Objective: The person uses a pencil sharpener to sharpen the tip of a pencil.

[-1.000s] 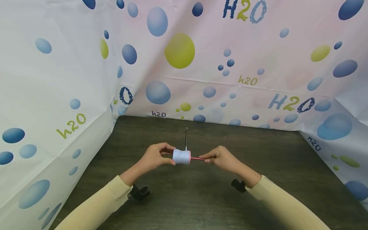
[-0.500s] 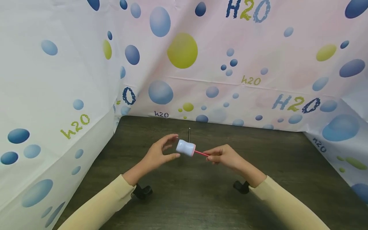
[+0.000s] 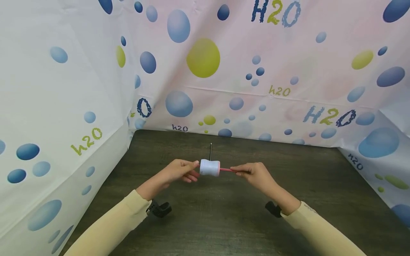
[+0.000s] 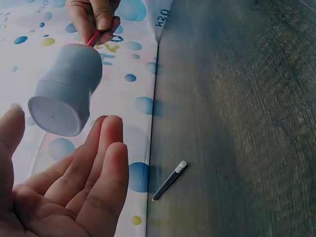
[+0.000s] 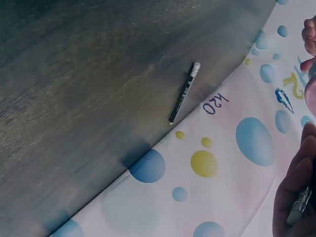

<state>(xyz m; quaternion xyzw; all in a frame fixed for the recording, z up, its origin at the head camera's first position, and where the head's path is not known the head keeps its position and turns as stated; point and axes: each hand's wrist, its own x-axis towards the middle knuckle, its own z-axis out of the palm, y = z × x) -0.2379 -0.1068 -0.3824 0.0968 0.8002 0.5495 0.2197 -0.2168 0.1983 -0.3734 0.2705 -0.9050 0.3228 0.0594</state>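
A light blue, waisted container [image 3: 209,168] with a pink right end is in the air above the table, lying nearly level. From its pink end comes a thin red stick [image 3: 226,170], pinched by my right hand [image 3: 261,177] between thumb and fingers. My left hand [image 3: 177,170] is at the container's other end. In the left wrist view its fingers are spread below the container's flat end [image 4: 54,116], with a gap between. The right wrist view shows part of my right hand [image 5: 298,177] and only an edge of the pink end [image 5: 311,94].
A dark pencil [image 3: 210,152] with a white end lies on the dark wooden table [image 3: 217,220], behind the container. It shows in the left wrist view [image 4: 170,180] too. A white sheet [image 3: 221,81] with blue and green spots stands around the back and sides.
My left hand gripped the container a second ago, then let go; it has since rotated, thumb now uppermost. The container tilted down to the right half a second ago and is now nearly level.
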